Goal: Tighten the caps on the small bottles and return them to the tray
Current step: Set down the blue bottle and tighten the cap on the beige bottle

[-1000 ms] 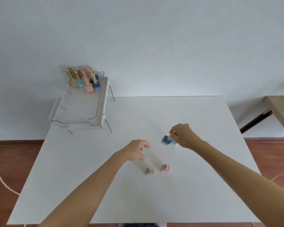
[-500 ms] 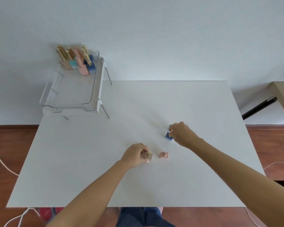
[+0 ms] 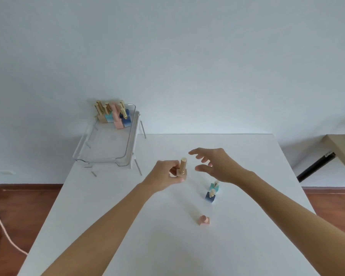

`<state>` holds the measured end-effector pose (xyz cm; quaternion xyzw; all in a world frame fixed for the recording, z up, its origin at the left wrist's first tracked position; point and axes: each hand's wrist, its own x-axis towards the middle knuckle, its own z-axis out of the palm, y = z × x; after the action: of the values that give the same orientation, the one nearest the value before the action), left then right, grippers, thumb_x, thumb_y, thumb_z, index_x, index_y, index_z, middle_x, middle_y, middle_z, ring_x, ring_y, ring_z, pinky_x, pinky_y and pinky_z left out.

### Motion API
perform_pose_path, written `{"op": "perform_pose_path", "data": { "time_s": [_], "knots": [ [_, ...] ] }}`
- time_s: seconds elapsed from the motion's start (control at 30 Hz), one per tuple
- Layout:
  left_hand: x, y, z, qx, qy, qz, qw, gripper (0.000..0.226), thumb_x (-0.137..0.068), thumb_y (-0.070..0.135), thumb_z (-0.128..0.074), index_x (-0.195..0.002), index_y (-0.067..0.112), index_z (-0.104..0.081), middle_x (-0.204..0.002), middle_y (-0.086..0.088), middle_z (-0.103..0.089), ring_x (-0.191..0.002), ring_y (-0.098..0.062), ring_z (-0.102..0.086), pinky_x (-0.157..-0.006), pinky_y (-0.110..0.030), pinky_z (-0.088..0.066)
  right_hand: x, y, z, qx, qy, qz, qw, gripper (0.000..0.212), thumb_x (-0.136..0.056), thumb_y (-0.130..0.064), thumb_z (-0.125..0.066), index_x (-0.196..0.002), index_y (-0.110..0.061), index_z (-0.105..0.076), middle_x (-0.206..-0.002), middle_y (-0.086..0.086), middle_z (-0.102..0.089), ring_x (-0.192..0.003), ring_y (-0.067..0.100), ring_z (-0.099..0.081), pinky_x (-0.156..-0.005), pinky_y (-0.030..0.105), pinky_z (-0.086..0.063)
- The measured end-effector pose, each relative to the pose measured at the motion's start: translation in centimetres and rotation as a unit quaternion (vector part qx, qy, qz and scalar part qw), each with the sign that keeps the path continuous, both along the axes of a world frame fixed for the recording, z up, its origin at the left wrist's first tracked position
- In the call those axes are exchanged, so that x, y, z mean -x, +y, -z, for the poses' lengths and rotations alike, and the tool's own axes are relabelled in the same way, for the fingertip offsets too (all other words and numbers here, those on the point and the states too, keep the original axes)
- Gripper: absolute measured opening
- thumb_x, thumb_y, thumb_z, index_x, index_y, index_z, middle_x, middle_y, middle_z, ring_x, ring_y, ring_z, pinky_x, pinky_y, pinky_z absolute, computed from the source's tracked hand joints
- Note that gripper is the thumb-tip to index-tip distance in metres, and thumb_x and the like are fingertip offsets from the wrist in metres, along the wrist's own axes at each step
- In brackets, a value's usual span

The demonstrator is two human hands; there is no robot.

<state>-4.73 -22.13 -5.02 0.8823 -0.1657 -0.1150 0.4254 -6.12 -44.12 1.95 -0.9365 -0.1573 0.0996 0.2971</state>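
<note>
My left hand [image 3: 165,175] grips a tan bottle with a tall gold cap [image 3: 182,169] and holds it upright above the white table [image 3: 108,226]. Just to its right my right hand [image 3: 215,165] hovers with fingers spread, holding nothing. On the table stand a teal bottle [image 3: 215,187], a dark blue bottle [image 3: 210,196] in front of it, and a pink bottle [image 3: 204,220] nearer to me. A clear tray [image 3: 106,156] on thin legs sits at the table's far left corner, with several capped bottles [image 3: 115,115] at its far end.
A white wall rises behind the table. A wooden bench or desk [image 3: 343,152] stands at the right. Wooden floor shows on both sides, with a pale cable [image 3: 6,234] lying at the left.
My left hand has lifted the tan bottle off the table. My right hand has let go of the blue bottle and opened beside the tan one. The camera has tilted up.
</note>
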Motion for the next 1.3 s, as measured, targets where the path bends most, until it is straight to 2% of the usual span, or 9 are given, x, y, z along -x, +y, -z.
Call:
{"op": "perform_pose_path", "data": {
  "time_s": [0.13,0.3,0.53,0.73,0.9,1.03,1.1,1.2,1.3],
  "knots": [
    [-2.0,-0.4,-4.9,0.011,-0.058,0.009,0.998,0.018,-0.073,0.022,-0.077,-0.078,0.011,-0.064,-0.078,-0.003,-0.069,-0.07,-0.01,-0.062,-0.062,-0.004,-0.04,-0.8,1.5,-4.4,-0.052,-0.093,-0.064,0.992,0.035,-0.089,-0.013,-0.067,-0.121,-0.027,-0.064,-0.105,-0.002,-0.067,-0.085,0.012,-0.064,-0.08,0.027,-0.056],
    [-3.2,-0.4,-10.1,0.027,-0.099,0.03,0.994,0.01,-0.075,0.024,-0.076,-0.076,0.022,-0.066,-0.069,0.007,-0.065,-0.063,0.001,-0.055,-0.063,-0.002,-0.039,-1.5,1.4,-7.8,-0.096,-0.168,-0.047,0.98,0.016,-0.09,-0.005,-0.062,-0.101,-0.013,-0.069,-0.083,-0.008,-0.069,-0.079,0.014,-0.065,-0.079,0.032,-0.055],
    [-4.1,-0.1,-13.4,0.048,-0.181,0.015,0.982,0.013,-0.074,0.028,-0.081,-0.084,0.025,-0.075,-0.075,0.005,-0.065,-0.067,-0.004,-0.045,-0.064,-0.012,-0.037,-2.9,0.3,-10.1,-0.113,-0.206,0.037,0.971,0.005,-0.088,-0.013,-0.066,-0.091,-0.01,-0.069,-0.059,-0.018,-0.063,-0.054,-0.001,-0.054,-0.054,0.008,-0.041],
    [-3.9,-0.2,-14.1,0.049,-0.208,0.043,0.976,0.024,-0.075,0.027,-0.079,-0.07,0.046,-0.065,-0.065,0.021,-0.057,-0.068,0.0,-0.048,-0.064,-0.009,-0.034,-3.5,0.6,-10.4,-0.083,-0.146,0.125,0.978,0.064,-0.088,-0.06,-0.052,-0.062,-0.002,-0.062,-0.042,-0.008,-0.054,-0.043,0.008,-0.05,-0.046,0.019,-0.04],
    [-3.8,-0.1,-14.2,0.044,-0.214,0.04,0.975,0.025,-0.073,0.03,-0.079,-0.073,0.052,-0.066,-0.067,0.024,-0.058,-0.068,0.005,-0.051,-0.064,-0.004,-0.034,-2.8,-0.8,-10.8,-0.103,-0.111,0.038,0.988,0.035,-0.086,-0.048,-0.063,-0.115,-0.029,-0.062,-0.094,-0.011,-0.07,-0.079,0.01,-0.068,-0.068,0.018,-0.05],
    [-4.0,0.0,-14.1,0.043,-0.217,0.045,0.974,0.022,-0.073,0.03,-0.079,-0.074,0.049,-0.068,-0.068,0.026,-0.059,-0.069,0.006,-0.051,-0.064,-0.002,-0.033,-2.8,-1.2,-10.3,-0.118,-0.156,0.014,0.981,0.013,-0.089,-0.014,-0.065,-0.097,-0.024,-0.067,-0.076,-0.015,-0.065,-0.066,0.002,-0.058,-0.064,0.017,-0.047],
    [-4.1,-0.1,-14.0,0.023,-0.217,0.044,0.975,0.01,-0.073,0.031,-0.079,-0.077,0.036,-0.072,-0.067,0.02,-0.057,-0.069,0.005,-0.051,-0.063,-0.004,-0.031,-2.8,-0.8,-10.1,-0.104,-0.149,0.041,0.982,0.012,-0.093,-0.024,-0.06,-0.084,-0.018,-0.067,-0.065,-0.009,-0.067,-0.056,0.001,-0.055,-0.057,0.017,-0.043],
    [-4.2,-0.2,-13.8,0.004,-0.219,0.043,0.975,0.012,-0.073,0.032,-0.079,-0.08,0.025,-0.072,-0.067,0.015,-0.055,-0.069,0.005,-0.05,-0.062,-0.005,-0.031,-2.9,-0.4,-9.9,-0.071,-0.126,0.086,0.986,0.052,-0.094,-0.053,-0.046,-0.066,-0.014,-0.064,-0.052,0.001,-0.066,-0.045,0.003,-0.053,-0.046,0.012,-0.039],
    [-4.2,-0.1,-13.6,0.006,-0.209,0.042,0.977,0.013,-0.072,0.032,-0.079,-0.082,0.025,-0.073,-0.068,0.015,-0.056,-0.068,0.006,-0.05,-0.061,-0.008,-0.031,-2.6,-1.0,-10.1,-0.082,-0.105,0.052,0.99,0.042,-0.088,-0.059,-0.051,-0.092,-0.022,-0.07,-0.068,-0.006,-0.071,-0.057,0.004,-0.062,-0.057,0.017,-0.047]
  ]
}}
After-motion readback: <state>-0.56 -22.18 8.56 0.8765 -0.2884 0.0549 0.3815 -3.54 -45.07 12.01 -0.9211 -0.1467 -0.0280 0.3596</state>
